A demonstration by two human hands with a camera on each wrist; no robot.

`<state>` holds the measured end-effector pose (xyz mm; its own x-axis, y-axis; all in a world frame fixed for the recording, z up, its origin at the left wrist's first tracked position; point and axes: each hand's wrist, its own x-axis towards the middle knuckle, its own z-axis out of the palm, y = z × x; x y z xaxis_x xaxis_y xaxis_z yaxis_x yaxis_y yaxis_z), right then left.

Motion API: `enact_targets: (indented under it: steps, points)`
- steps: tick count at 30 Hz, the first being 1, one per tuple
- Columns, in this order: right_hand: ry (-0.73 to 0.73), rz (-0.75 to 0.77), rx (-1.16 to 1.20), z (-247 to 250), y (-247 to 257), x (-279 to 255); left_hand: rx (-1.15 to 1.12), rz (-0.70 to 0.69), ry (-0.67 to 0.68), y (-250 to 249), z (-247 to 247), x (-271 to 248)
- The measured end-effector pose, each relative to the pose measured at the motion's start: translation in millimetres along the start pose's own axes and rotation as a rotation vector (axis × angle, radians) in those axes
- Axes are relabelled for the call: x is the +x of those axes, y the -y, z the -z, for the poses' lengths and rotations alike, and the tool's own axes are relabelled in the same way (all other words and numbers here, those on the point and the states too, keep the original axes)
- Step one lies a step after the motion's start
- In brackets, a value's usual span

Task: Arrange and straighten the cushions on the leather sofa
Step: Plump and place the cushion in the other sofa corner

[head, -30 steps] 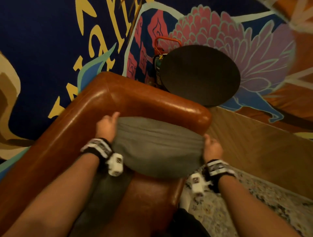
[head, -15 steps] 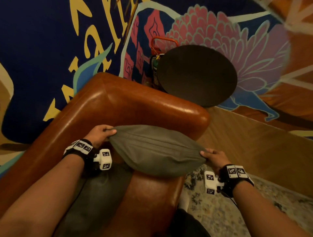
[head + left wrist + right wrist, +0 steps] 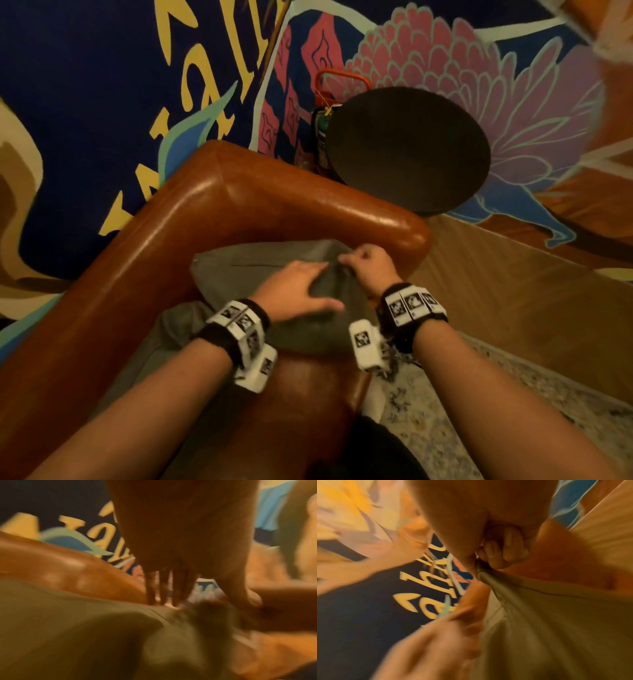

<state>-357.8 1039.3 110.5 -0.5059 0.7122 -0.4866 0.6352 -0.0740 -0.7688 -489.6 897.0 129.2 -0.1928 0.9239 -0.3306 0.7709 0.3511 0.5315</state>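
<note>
Painted wall [image 3: 85,102] at far left, dark blue with yellow lettering. Brown leather sofa [image 3: 281,202] runs below it, the corner of backrest and armrest in the centre of the head view. A second grey cushion [image 3: 164,342] lies low on the seat, partly under the left forearm.

Grey cushion [image 3: 239,270] sits in the sofa corner, leaning against the armrest, touching the leather. Left hand [image 3: 294,291] lies flat on its front face, fingers straight, pressing the fabric; grip open, nothing held. Left wrist view, blurred, shows the fingers [image 3: 178,586] extended with tips down on the cushion [image 3: 68,628].

Just right of it, the right hand [image 3: 368,267] is at the cushion's upper right corner, fingers curled, pinching a bunch of fabric. Right wrist view confirms: curled fingers [image 3: 503,550] closed on the drawn-up corner of the cushion [image 3: 556,615].

Further right: round black side table [image 3: 407,150] beyond the armrest, a red-framed item [image 3: 339,77] behind it, type unclear. Wood floor [image 3: 513,291] and patterned rug [image 3: 496,394] at right
</note>
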Motion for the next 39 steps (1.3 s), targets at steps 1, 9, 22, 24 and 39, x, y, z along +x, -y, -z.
enact_targets:
  steps: [1, 9, 22, 24, 39]
  points:
    - [0.086, 0.095, 0.148, -7.3, 26.1, -2.1, 0.036, 0.010, -0.084, -10.7, -6.3, 1.8]
    - [-0.107, -0.266, 0.066, 9.3, -60.0, 33.9, -0.382, 0.302, -0.731, 27.2, 70.4, -3.9]
    - [-0.308, -0.437, 0.356, 12.1, -118.9, 5.2, -0.323, 0.259, -0.812, 33.1, 92.1, -15.0]
    - [-0.301, -0.470, 0.245, 7.2, -118.5, 6.2, -0.274, 0.246, -0.823, 12.9, 85.3, -10.1]
    - [0.136, -0.397, 0.594, -11.6, -73.4, 13.0, -0.169, 0.162, 0.147, 25.0, -29.9, 36.4]
